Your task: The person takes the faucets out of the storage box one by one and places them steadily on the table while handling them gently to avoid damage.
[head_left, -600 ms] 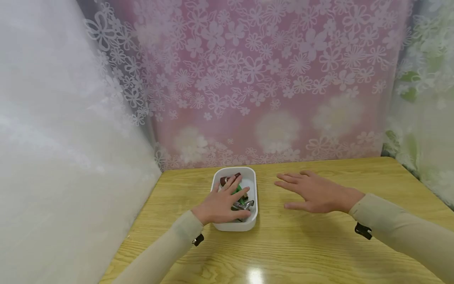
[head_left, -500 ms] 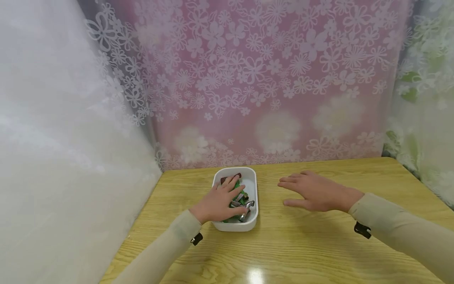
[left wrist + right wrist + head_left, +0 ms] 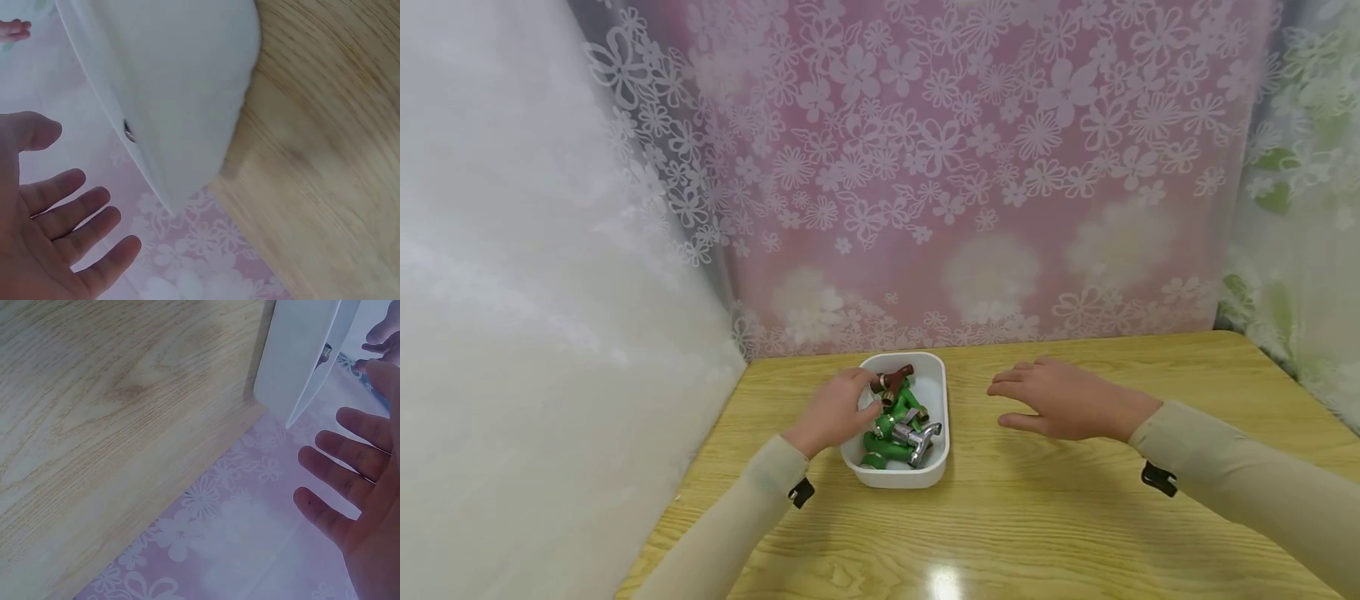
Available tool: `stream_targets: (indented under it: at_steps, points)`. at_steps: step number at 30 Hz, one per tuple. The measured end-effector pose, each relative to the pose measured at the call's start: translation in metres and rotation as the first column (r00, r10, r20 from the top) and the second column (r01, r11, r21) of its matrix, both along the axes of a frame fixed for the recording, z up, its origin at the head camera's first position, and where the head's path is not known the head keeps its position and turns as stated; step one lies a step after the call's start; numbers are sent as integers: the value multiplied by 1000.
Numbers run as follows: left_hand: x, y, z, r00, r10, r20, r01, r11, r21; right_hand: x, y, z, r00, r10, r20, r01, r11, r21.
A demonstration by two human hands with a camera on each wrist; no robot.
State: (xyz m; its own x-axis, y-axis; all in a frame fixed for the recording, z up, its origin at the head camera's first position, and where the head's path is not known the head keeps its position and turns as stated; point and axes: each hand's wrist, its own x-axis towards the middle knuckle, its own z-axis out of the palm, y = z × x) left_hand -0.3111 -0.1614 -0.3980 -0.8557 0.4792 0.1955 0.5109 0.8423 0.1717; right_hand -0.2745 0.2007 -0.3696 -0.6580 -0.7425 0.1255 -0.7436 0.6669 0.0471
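Note:
A white rectangular tub (image 3: 942, 400) stands on the table, holding several tap-like fittings. A chrome tap (image 3: 927, 442) lies at its near right, green fittings (image 3: 891, 448) fill the near left and middle, and a brown fitting (image 3: 898, 380) is at the far end. My left hand (image 3: 833, 412) hovers over the tub's left rim, its fingers relaxed and holding nothing; in the left wrist view the hand (image 3: 69, 225) is apart from the tub wall (image 3: 169, 81). To the tub's right, my right hand (image 3: 1067, 400) hovers over the table, fingers extended and holding nothing.
The wooden table (image 3: 1000, 525) carries the tub near its back edge. Behind it hangs a pink flowered curtain (image 3: 970, 183). A white sheet (image 3: 550, 250) closes the left side, and a leaf-patterned curtain (image 3: 1300, 217) the right.
My left hand has drawn back left from over the middle of the tub, uncovering the green fittings and chrome tap. The right hand has hardly moved.

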Motion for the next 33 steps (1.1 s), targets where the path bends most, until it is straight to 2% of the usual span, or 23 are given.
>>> stream_targets:
  at_steps: [4,6,11,16,22,33]
  points:
    - [-7,-5,-6,999,41,-25,-42,999,-24,-2,-1,-1,1000,12,-17,-12,1000,1]
    - [-11,-8,-12,998,59,-29,-61,996,-66,-3,-2,-2,1000,13,-20,-12,1000,9]
    - [-16,-12,-29,995,100,9,-98,982,-163,-4,-3,-1,1000,15,-16,-14,1000,23]
    - [-14,-13,-38,992,117,43,-112,988,-109,-8,-5,-1,998,47,-32,-46,998,31]
    - [-15,-9,-45,992,122,13,-120,989,-90,-15,-8,-3,997,69,-37,-68,997,28]
    - [-13,-7,-50,991,134,26,-132,988,-76,-23,-39,13,991,132,30,-133,991,23]
